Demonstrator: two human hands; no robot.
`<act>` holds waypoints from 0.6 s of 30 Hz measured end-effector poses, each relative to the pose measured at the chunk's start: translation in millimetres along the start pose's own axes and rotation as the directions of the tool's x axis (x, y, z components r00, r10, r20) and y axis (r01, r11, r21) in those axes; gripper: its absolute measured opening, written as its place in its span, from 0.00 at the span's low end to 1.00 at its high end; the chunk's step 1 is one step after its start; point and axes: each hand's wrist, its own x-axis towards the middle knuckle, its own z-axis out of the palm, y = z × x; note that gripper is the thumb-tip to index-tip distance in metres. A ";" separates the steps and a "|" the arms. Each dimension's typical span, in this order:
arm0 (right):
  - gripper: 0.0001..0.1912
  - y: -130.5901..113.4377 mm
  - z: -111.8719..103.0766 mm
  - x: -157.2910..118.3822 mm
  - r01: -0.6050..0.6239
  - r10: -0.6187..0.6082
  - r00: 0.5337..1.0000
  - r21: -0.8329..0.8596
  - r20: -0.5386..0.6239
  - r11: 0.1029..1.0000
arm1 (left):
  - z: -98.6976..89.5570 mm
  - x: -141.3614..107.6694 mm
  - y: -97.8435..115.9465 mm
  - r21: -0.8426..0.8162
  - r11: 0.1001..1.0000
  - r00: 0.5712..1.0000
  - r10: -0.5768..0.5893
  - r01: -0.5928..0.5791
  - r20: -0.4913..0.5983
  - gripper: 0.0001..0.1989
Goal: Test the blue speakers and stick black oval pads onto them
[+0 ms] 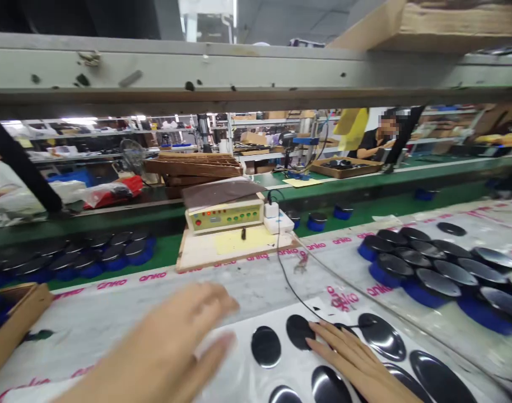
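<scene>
My left hand (176, 336) hovers over the left part of a white sheet, smeared by motion, its thumb apart from its fingers and nothing seen in it. Flat on the white sheet (239, 369) lie several glossy black discs (266, 347). My right hand (352, 358) rests on the sheet with its fingers stretched out, the fingertips touching the edge of a black disc (300, 331). A thin black cable (292, 286) runs down to near the right fingers. Part of the discs is hidden under the right hand.
Blue, black-topped round parts (432, 280) cluster at right; more (88, 260) stand on the green belt at left. A control box (226, 215) with lit buttons sits on a board behind. A cardboard box (18, 324) is at left, a shelf beam (239, 73) above. A person (377, 140) sits beyond.
</scene>
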 end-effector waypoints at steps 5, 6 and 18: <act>0.23 20.2 -24.2 -12.2 -0.056 0.055 0.942 0.009 -0.331 0.998 | 112.7 -60.3 14.1 0.249 0.876 0.901 0.352 -0.413 0.254 0.34; 0.21 34.7 -30.0 -17.0 -0.085 0.076 0.892 0.001 -0.445 0.996 | 123.8 -68.9 12.4 0.302 0.886 0.922 0.272 -0.351 0.274 0.35; 0.16 93.4 -48.6 -26.9 -0.164 0.056 0.812 -0.134 -0.581 0.977 | 122.7 48.3 51.1 -0.148 0.979 0.801 0.202 -0.143 0.563 0.22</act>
